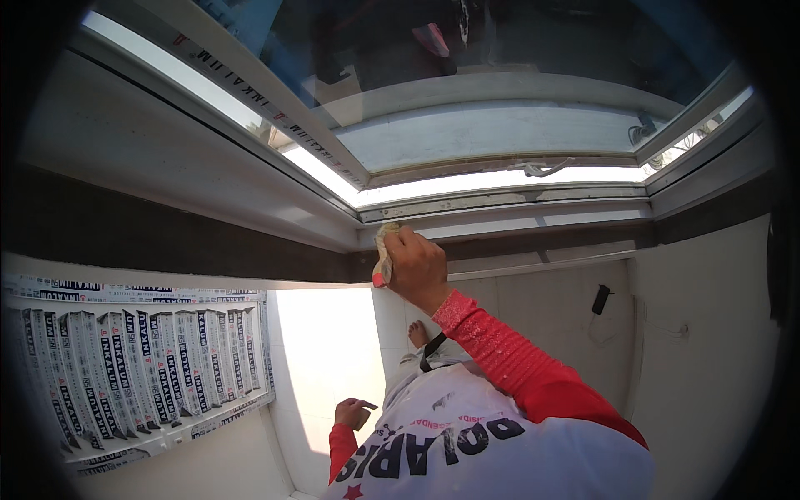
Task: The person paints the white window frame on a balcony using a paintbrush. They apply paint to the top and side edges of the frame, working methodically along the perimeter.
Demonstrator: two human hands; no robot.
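Beige rag (382, 254) with a reddish end is bunched in our right hand (414, 262), fingers pinched around it, right up by the lower left corner of the white window frame (500, 220). Our left hand (353, 413) hangs low beside our white shirt (567, 457), and honestly we can't tell if it's gripping anything, while that slatted panel (158, 367) sits over on the left.

Open, pale-framed glass window (500, 125); flat dark band (192, 225) beneath; white slatted panel (142, 367) bearing printed tape, lower left; pale tiled floor (387, 325), bright sunlight patch (325, 358); off-white wall (704, 333), right.
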